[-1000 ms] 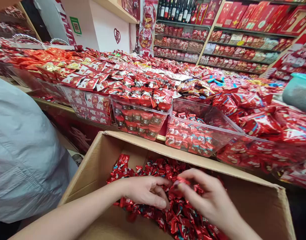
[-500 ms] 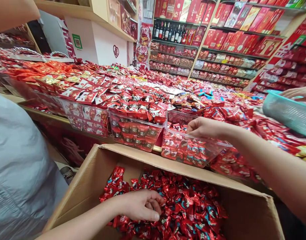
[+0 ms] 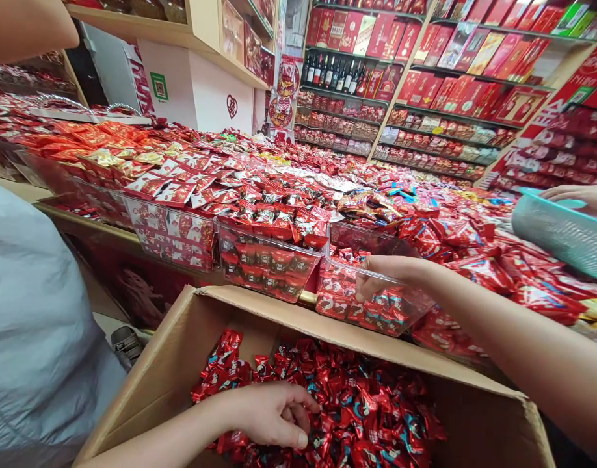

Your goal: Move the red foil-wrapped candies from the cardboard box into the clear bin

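Observation:
My left hand (image 3: 274, 413) rests in a cardboard box (image 3: 181, 351), its fingers curled into a heap of red wrapped candies (image 3: 367, 416). My right hand (image 3: 386, 276) reaches forward to a clear plastic bin (image 3: 415, 305) partly filled with the same kind of candies. Its fingers are bent and pressed together at the bin's near rim; what they hold is hidden.
A long counter carries rows of clear bins (image 3: 264, 253) heaped with red sweets. A person in a light grey shirt (image 3: 35, 325) stands close on the left. Another person's hand (image 3: 581, 198) holds a teal basket (image 3: 562, 231) at the right. Shelves of red boxes (image 3: 449, 78) line the back.
My right hand left the box, rose over the clear bin, then sank to its near rim. My left hand stayed in the box's candies. The view tilted up.

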Demonstrator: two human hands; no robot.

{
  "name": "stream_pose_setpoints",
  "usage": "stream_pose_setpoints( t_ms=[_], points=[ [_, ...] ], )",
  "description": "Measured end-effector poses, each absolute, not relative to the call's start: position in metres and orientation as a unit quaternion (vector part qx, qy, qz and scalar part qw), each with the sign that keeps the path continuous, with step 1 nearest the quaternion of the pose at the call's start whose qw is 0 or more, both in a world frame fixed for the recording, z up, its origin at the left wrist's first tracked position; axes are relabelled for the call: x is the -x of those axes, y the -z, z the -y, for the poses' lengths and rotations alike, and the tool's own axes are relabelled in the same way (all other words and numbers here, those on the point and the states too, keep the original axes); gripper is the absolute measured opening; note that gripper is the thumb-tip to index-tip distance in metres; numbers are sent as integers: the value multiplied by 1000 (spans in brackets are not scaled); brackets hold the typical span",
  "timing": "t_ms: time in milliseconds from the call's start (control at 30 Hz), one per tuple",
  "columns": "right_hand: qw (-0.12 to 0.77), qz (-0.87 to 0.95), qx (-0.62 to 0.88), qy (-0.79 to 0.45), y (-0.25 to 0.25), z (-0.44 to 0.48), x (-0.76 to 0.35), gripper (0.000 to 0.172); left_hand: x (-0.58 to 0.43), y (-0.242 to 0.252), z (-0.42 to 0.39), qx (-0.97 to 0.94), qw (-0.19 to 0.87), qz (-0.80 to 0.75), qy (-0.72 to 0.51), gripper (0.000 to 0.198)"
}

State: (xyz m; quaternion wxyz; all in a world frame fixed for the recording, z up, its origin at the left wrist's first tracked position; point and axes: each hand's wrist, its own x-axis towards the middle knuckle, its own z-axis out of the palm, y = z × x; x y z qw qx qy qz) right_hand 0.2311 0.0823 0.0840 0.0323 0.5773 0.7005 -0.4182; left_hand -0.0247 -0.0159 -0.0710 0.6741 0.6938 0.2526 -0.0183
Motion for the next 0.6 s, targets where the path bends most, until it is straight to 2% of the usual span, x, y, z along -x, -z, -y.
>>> stream_pose_setpoints(
  t_ms=[300, 433, 600],
  points=[
    [101, -722, -575, 372, -86, -82, -230, 30, 27, 71, 15, -709, 651, -266, 47, 48],
    [94, -715, -572, 391, -88, -80, -226, 33, 26, 73, 15, -723, 630, -276, 60, 47],
    [66, -710, -574, 403, -90, -76, -226, 27, 27, 78, 15, -737, 607, -287, 74, 47]
  ],
)
